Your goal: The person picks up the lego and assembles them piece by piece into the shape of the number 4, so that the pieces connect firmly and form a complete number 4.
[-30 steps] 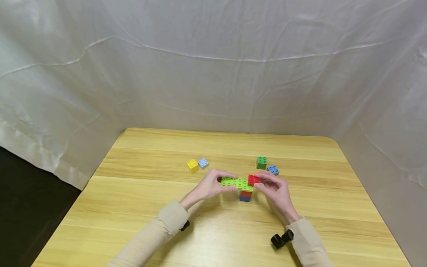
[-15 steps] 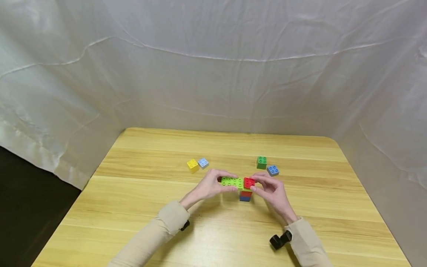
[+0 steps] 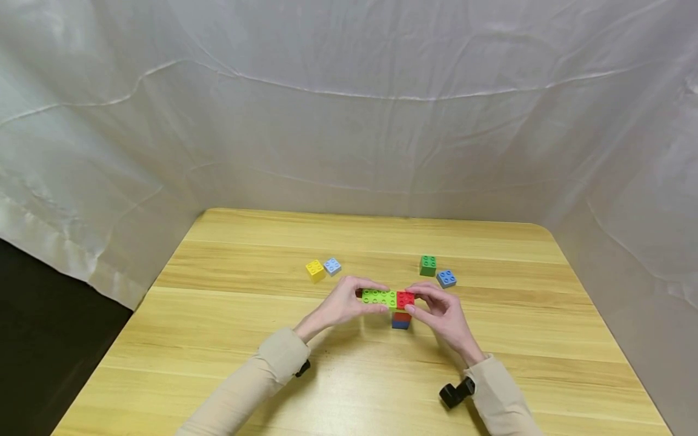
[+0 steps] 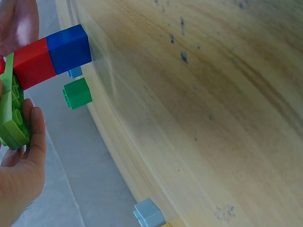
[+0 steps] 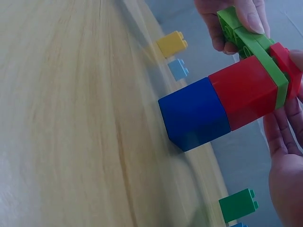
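Note:
A long lime-green plate [image 3: 378, 297] lies across a red block [image 4: 35, 64], which sits on a blue block [image 5: 194, 116] standing on the table. My left hand [image 3: 343, 301] pinches the overhanging left end of the lime-green plate, thumb on the near side and fingers on the far side. In the right wrist view, a second lime-green piece [image 5: 229, 19] shows at that end. A thin red brick [image 3: 405, 300] rests on the plate's right end, over the stack. My right hand [image 3: 449, 318] holds this thin red brick between thumb and fingers.
Beyond the left hand, a yellow block [image 3: 315, 271] and a light blue brick [image 3: 332, 266] lie on the wooden table [image 3: 245, 290]. Behind the right hand are a green block [image 3: 428, 265] and a blue brick [image 3: 446, 278]. Grey cloth [image 3: 360, 145] hangs around the table.
My right hand has moved left with the thin red brick, bringing it from tilted over the plate's right end to flat on it. My left hand has stayed on the plate.

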{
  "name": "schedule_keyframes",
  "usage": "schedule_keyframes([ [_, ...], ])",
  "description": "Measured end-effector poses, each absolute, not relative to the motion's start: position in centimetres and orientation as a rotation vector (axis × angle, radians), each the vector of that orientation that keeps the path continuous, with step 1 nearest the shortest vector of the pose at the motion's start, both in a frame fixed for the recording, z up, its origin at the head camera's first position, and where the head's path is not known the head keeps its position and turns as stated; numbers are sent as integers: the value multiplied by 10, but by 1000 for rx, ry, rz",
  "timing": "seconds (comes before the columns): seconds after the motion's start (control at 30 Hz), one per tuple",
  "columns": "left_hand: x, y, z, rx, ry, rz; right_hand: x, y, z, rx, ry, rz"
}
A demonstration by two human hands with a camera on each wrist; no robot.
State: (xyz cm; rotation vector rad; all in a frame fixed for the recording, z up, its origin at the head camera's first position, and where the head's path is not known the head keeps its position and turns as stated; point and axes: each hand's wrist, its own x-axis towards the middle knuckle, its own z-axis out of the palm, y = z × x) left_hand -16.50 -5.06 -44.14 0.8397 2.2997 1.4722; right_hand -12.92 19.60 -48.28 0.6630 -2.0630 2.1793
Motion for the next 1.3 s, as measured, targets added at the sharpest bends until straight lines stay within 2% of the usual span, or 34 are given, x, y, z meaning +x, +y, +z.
schedule_keyframes([
  [1.3,-165,-51,-443,860,2319,1462,-140,204,-477,830,-2208,1924],
])
